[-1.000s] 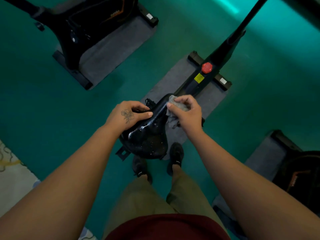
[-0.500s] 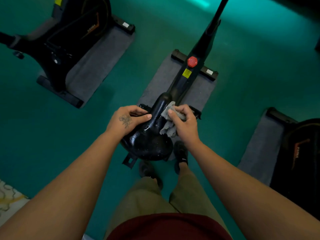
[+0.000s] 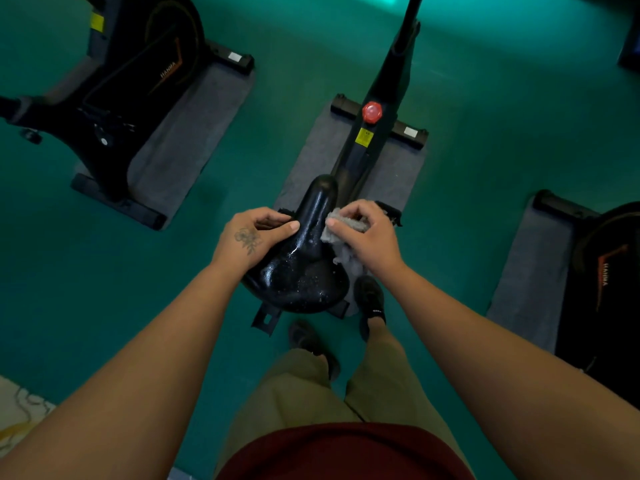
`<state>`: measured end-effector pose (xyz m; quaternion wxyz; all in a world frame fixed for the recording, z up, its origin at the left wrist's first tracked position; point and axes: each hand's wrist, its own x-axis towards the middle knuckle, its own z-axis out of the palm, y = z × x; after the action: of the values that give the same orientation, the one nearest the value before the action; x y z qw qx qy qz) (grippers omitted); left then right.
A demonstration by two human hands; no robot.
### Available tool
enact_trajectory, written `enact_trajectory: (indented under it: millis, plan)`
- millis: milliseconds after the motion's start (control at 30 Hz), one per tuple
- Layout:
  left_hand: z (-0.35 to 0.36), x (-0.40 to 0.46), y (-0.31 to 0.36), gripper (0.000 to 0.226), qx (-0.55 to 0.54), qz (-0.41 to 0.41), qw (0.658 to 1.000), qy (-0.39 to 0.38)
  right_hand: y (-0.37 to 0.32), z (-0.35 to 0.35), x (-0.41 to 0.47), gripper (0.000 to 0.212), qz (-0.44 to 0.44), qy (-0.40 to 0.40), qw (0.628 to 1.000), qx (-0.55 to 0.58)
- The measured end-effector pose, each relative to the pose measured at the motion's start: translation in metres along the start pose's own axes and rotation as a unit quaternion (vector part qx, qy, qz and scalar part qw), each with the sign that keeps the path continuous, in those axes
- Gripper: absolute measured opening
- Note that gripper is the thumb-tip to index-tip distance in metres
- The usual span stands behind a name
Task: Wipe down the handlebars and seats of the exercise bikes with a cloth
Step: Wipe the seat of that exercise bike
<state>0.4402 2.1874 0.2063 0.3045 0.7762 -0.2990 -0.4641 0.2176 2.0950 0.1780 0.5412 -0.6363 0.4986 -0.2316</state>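
A black bike seat [image 3: 304, 261] stands in front of me, its surface shiny with wet specks. My left hand [image 3: 252, 237] grips the seat's left side, thumb on top. A grey cloth [image 3: 341, 233] is bunched in my right hand [image 3: 363, 233], which presses it against the right side of the seat's narrow nose. Part of the cloth hangs below the hand. The bike's black frame [image 3: 374, 133] with a red knob [image 3: 372, 112] runs away from the seat; its handlebars are out of view.
A second black exercise bike [image 3: 114, 98] stands on a grey mat [image 3: 187, 133] at the left. A third bike [image 3: 602, 289] is at the right edge. My feet are on the green floor [image 3: 485, 98] just behind the seat.
The view has shifted so the seat's nose now shows bare. My right hand with the cloth has slid down along the seat's right side; my left hand keeps its grip.
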Motion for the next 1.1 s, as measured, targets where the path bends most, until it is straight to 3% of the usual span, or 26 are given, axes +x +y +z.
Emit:
enact_trajectory:
  millis: [133,300,400,633,867,1100]
  plan:
    - [0.001,-0.001,-0.001,0.046,-0.004,0.002,1.000,0.002,0.016,0.004,-0.030,0.016,0.018,-0.016,1.000,0.001]
    - [0.003,-0.005,-0.002,0.030,0.007,0.011,1.000,0.017,0.012,0.018,-0.020,0.016,0.062,0.072,0.992,0.080]
    - [0.004,-0.006,-0.003,0.024,0.004,0.015,1.000,0.019,-0.001,0.017,0.002,0.019,0.031,0.105,0.991,0.081]
    - [0.007,-0.008,-0.004,0.043,0.012,0.022,0.999,0.026,0.006,0.003,-0.010,0.021,-0.014,-0.014,1.000,0.003]
    - [0.007,-0.008,-0.004,0.023,0.033,0.021,0.999,0.037,0.031,-0.008,-0.049,0.013,-0.003,-0.059,0.998,0.035]
    - [0.005,-0.007,-0.001,0.016,0.018,0.011,0.999,0.026,0.005,0.012,-0.011,0.005,0.044,0.055,0.993,0.098]
